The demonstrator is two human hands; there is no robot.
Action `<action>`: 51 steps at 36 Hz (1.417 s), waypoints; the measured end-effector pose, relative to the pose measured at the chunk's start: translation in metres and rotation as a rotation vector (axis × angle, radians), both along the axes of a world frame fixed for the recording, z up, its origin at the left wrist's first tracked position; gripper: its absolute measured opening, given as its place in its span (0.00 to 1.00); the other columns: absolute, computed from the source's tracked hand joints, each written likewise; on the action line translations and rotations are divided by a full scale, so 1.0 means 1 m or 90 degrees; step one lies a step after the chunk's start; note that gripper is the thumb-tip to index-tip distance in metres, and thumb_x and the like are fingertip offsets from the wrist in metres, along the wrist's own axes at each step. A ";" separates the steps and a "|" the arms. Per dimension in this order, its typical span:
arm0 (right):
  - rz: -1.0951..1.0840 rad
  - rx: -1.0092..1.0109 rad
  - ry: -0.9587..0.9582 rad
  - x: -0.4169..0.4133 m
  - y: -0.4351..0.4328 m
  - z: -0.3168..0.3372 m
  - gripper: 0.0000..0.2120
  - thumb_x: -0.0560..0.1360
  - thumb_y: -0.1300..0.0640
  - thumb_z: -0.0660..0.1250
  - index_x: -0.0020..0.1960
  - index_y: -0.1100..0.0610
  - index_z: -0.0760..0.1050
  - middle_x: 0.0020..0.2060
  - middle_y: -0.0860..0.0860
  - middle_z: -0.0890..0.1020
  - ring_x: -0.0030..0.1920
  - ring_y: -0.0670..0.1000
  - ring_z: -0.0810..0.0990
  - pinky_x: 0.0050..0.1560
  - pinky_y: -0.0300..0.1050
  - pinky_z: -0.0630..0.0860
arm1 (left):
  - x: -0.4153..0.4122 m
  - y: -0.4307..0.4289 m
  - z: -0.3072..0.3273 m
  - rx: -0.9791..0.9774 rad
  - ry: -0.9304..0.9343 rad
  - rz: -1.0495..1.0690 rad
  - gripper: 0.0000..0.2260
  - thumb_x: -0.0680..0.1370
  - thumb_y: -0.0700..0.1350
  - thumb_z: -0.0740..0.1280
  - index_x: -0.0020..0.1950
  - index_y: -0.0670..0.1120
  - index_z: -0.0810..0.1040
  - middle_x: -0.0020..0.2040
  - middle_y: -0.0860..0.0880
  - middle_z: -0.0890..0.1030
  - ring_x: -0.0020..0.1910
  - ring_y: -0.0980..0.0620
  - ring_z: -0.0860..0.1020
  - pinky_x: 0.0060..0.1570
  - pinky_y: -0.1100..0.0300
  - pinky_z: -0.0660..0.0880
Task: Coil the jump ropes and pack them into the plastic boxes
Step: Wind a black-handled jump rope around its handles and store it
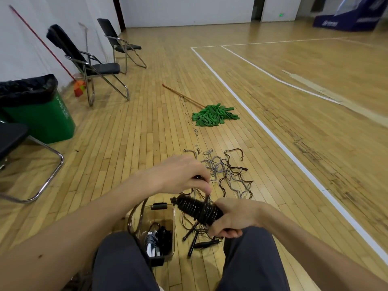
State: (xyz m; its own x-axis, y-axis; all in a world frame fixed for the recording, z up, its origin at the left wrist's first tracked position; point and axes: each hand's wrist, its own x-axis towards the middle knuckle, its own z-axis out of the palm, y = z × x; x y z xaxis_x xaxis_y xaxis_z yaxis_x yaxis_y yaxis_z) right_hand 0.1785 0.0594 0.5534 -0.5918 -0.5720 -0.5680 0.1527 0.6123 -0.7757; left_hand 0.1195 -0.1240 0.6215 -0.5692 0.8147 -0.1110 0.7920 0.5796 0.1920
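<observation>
While two hands (178, 175) (233, 217) grip one rope (197, 208), one box (173, 227) holds perhaps two.

Coiled ropes (156, 241) in plastic box (171, 215)

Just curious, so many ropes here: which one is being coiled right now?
The black bundle, gripped by the right hand, left hand pinching its strand. The tangled ropes lie loose on the floor.

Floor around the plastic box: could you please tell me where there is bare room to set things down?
Bare boards lie left of the plastic box toward the green bin, and between the tangled ropes and the white line. Crowded: loose handles right of the box, the tangle ahead.
</observation>
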 end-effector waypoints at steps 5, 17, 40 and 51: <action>0.096 0.007 0.017 0.012 -0.004 0.017 0.05 0.77 0.64 0.69 0.44 0.61 0.74 0.30 0.52 0.75 0.25 0.47 0.71 0.26 0.37 0.70 | 0.001 -0.003 -0.006 0.060 -0.147 0.044 0.15 0.72 0.62 0.70 0.38 0.51 0.77 0.41 0.44 0.80 0.41 0.46 0.74 0.40 0.59 0.67; -0.029 -0.166 0.109 0.008 0.002 0.036 0.06 0.77 0.67 0.69 0.51 0.66 0.73 0.32 0.53 0.77 0.29 0.47 0.73 0.28 0.37 0.71 | -0.004 -0.027 -0.069 0.228 -0.395 0.247 0.19 0.82 0.39 0.64 0.39 0.61 0.80 0.38 0.53 0.82 0.39 0.51 0.80 0.43 0.57 0.78; -0.196 0.450 0.561 -0.008 -0.035 -0.024 0.12 0.80 0.63 0.62 0.62 0.60 0.65 0.50 0.55 0.81 0.48 0.57 0.81 0.40 0.48 0.73 | 0.037 -0.018 -0.074 0.580 -0.862 0.646 0.07 0.81 0.37 0.63 0.58 0.36 0.73 0.54 0.39 0.77 0.34 0.53 0.76 0.32 0.62 0.72; -0.166 0.599 0.733 0.011 -0.080 -0.062 0.32 0.61 0.57 0.81 0.60 0.69 0.76 0.41 0.61 0.79 0.34 0.57 0.80 0.28 0.48 0.73 | 0.039 -0.012 -0.074 0.634 -0.811 0.788 0.15 0.81 0.53 0.65 0.58 0.42 0.77 0.51 0.41 0.83 0.50 0.45 0.81 0.46 0.55 0.77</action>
